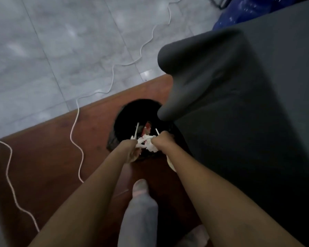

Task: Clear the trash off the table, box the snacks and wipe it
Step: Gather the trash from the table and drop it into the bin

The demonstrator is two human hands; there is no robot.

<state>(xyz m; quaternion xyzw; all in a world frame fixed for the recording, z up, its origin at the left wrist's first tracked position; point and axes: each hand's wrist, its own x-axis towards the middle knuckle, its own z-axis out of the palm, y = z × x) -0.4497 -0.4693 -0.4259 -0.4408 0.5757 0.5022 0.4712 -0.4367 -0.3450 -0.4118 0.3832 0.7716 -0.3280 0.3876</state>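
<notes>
I see both arms reaching down over a black bin (132, 113) that stands on the red-brown floor (48, 152), touching the end of a dark grey sofa (248, 104). My left hand (131, 150) and right hand (161, 140) each have their grip closed on a wad of crumpled white paper trash (146, 142) with red marks, held between them just above the bin's mouth. Two white sticks (136, 131) poke up out of the wad. Red scraps lie inside the bin. A white cable (78, 122) snakes across the red-brown floor onto pale grey tiles (61, 41). A grey-socked foot (140, 189) shows below my arms.
</notes>
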